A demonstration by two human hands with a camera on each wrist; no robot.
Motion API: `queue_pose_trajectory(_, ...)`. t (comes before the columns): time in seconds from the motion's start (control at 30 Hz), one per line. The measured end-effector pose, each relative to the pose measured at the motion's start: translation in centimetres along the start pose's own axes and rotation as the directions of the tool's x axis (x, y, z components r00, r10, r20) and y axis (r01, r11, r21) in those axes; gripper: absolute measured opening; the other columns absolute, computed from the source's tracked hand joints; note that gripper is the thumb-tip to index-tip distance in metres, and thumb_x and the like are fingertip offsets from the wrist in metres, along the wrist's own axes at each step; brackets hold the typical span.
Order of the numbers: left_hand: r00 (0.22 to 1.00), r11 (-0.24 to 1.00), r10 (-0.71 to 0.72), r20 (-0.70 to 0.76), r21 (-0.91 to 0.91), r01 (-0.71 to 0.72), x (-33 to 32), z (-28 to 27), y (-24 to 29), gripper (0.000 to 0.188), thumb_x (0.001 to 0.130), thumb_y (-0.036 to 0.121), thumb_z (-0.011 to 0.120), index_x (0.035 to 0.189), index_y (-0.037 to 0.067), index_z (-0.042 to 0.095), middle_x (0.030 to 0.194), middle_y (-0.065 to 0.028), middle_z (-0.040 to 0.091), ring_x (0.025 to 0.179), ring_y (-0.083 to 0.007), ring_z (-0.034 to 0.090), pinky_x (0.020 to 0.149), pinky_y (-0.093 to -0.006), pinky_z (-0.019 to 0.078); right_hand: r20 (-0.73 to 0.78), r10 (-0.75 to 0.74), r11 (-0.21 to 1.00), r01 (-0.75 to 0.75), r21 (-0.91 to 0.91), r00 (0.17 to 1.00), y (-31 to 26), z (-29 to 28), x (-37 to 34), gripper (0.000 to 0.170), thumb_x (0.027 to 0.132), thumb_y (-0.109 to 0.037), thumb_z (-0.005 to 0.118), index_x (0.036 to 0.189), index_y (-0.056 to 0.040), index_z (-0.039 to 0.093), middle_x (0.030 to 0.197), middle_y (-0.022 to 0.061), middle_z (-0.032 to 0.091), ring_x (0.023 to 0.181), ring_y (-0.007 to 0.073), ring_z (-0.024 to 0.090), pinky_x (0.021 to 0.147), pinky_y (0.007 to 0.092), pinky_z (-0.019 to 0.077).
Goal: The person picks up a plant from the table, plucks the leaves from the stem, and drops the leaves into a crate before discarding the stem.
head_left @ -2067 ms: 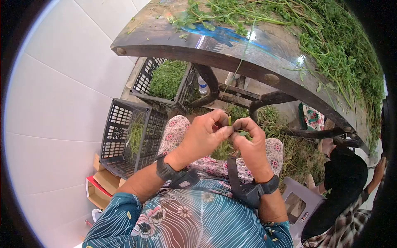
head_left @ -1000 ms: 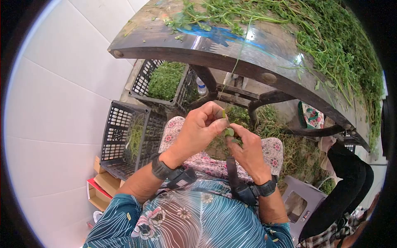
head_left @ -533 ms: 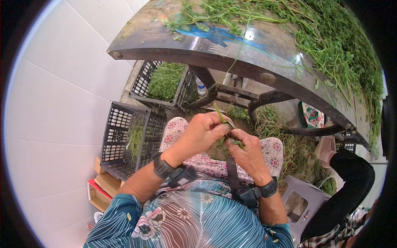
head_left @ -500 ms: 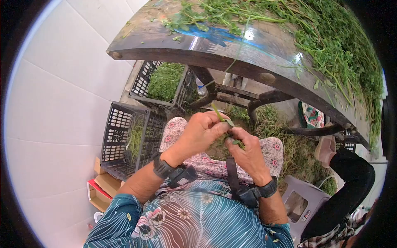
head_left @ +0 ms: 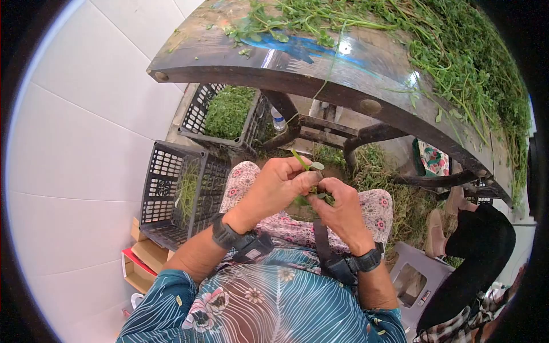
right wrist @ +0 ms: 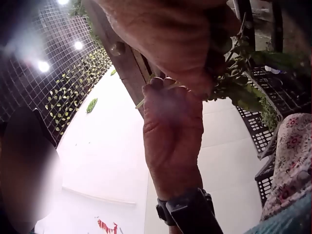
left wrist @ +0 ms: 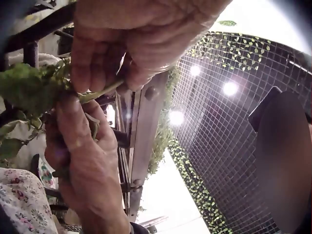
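Above my lap in the head view, my left hand (head_left: 280, 182) pinches a leafy green stem (head_left: 300, 160) between thumb and index finger, its cut end pointing up and away. Right beside it my right hand (head_left: 343, 208) holds the leafy part of the greens (head_left: 327, 198) with curled fingers; the thumbs nearly meet. The left wrist view shows the pale stem (left wrist: 103, 91) running between both hands, with broad leaves (left wrist: 29, 87) hanging out on the far side. In the right wrist view my right hand (right wrist: 170, 39) largely covers the sprig, and leaves (right wrist: 243, 92) stick out beyond it.
A dark-edged table (head_left: 229, 77) with heaped greens (head_left: 457, 68) stands ahead. At the left are a black crate (head_left: 154, 194) with loose stems and another crate (head_left: 191, 111) full of cut greens. Plant scraps cover the floor. A grey stool (head_left: 412, 260) and another person's leg (head_left: 480, 240) are at the right.
My hands have come slightly lower, and my left hand's grip has shifted so the stem's end and a leaf show above its fingers. The other person's feet have moved at the right.
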State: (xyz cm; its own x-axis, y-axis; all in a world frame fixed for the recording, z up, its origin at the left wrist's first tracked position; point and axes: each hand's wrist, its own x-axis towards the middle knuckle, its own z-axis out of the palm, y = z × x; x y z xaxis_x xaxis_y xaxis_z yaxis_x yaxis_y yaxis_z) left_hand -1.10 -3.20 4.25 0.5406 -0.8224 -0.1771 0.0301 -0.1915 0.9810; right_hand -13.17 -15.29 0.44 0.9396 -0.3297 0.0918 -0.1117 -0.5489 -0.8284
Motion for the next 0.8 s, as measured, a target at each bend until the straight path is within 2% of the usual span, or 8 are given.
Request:
queue_pose_trajectory(0.13, 0.998, 0.999, 0.037, 0.052, 0.015, -0.038, 0.4, 0.2, -1.0, 0.014, 0.082, 0.012, 0.058, 0.089, 0.000, 0.062, 0.078, -0.0025, 0.061, 0.070, -0.0062, 0.056, 0.063, -0.0219, 0.0449, 0.010, -0.047, 0.998, 0.047, -0.043, 0.999, -0.4, -0.5, 0.3, 0.022, 0.072, -0.014, 0.067, 0.090, -0.0024, 0.060, 0.082, 0.0151, 0.058, 0.077, 0.0337, 0.057, 0.065, 0.0390, 0.0460)
queue_pose_trajectory(0.23, 0.993, 0.986, 0.060, 0.099, 0.150, -0.075, 0.5, 0.0, -1.1, 0.012, 0.080, 0.009, 0.058, 0.089, 0.001, 0.062, 0.080, -0.0029, 0.060, 0.074, -0.0075, 0.055, 0.065, -0.0236, 0.0447, 0.056, -0.047, 0.997, 0.051, -0.059, 0.997, -0.4, -0.7, 0.3, 0.022, 0.072, -0.013, 0.067, 0.090, -0.0025, 0.060, 0.083, 0.0148, 0.058, 0.077, 0.0336, 0.057, 0.065, 0.0386, 0.0460)
queue_pose_trajectory(0.33, 0.993, 0.958, 0.075, 0.089, 0.271, -0.096, 0.6, -0.4, -1.6, 0.013, 0.079, 0.008, 0.057, 0.090, 0.001, 0.060, 0.076, -0.0025, 0.058, 0.072, -0.0080, 0.053, 0.064, -0.0245, 0.0435, 0.030, -0.090, 0.996, 0.091, -0.024, 0.995, -0.5, -0.7, 0.2, 0.022, 0.071, -0.011, 0.067, 0.090, -0.0025, 0.060, 0.084, 0.0147, 0.058, 0.077, 0.0334, 0.057, 0.065, 0.0386, 0.0461)
queue_pose_trajectory(0.43, 0.989, 0.939, 0.115, 0.096, 0.314, -0.139, 0.6, -0.6, -1.8, 0.014, 0.079, 0.008, 0.056, 0.090, 0.001, 0.060, 0.073, -0.0032, 0.057, 0.068, -0.0082, 0.050, 0.062, -0.0247, 0.0422, 0.000, -0.099, 0.995, 0.099, -0.014, 0.995, -0.4, -1.0, 0.0, 0.021, 0.071, -0.009, 0.066, 0.090, -0.0026, 0.060, 0.085, 0.0147, 0.058, 0.078, 0.0333, 0.058, 0.066, 0.0385, 0.0466)
queue_pose_trajectory(0.53, 0.990, 0.913, 0.086, 0.114, 0.389, -0.124, 0.5, -0.7, -1.1, 0.015, 0.080, 0.009, 0.055, 0.091, 0.001, 0.060, 0.072, -0.0030, 0.057, 0.066, -0.0084, 0.049, 0.061, -0.0246, 0.0415, -0.038, -0.147, 0.988, 0.145, -0.057, 0.988, -0.4, -1.3, 0.2, 0.021, 0.071, -0.008, 0.064, 0.091, -0.0028, 0.060, 0.086, 0.0149, 0.058, 0.079, 0.0334, 0.058, 0.068, 0.0382, 0.0473)
queue_pose_trajectory(0.63, 0.990, 0.949, 0.076, 0.118, 0.295, -0.108, 0.3, -0.4, -0.5, 0.015, 0.079, 0.008, 0.055, 0.092, 0.001, 0.060, 0.073, -0.0032, 0.059, 0.067, -0.0085, 0.050, 0.062, -0.0244, 0.0423, 0.000, -0.091, 0.995, 0.090, -0.052, 0.996, -0.2, -1.5, 0.1, 0.021, 0.073, -0.007, 0.062, 0.093, -0.0025, 0.059, 0.087, 0.0158, 0.059, 0.080, 0.0341, 0.058, 0.069, 0.0381, 0.0477)
queue_pose_trajectory(0.8, 0.993, 0.956, 0.082, 0.088, 0.276, -0.103, 0.5, -0.3, -1.7, 0.017, 0.079, 0.006, 0.056, 0.094, 0.001, 0.061, 0.078, -0.0030, 0.061, 0.071, -0.0078, 0.053, 0.066, -0.0234, 0.0437, -0.018, 0.018, 0.999, -0.017, 0.043, 1.000, -0.8, -1.3, -0.1, 0.021, 0.075, -0.008, 0.060, 0.095, -0.0011, 0.058, 0.089, 0.0181, 0.061, 0.083, 0.0352, 0.059, 0.071, 0.0383, 0.0476)
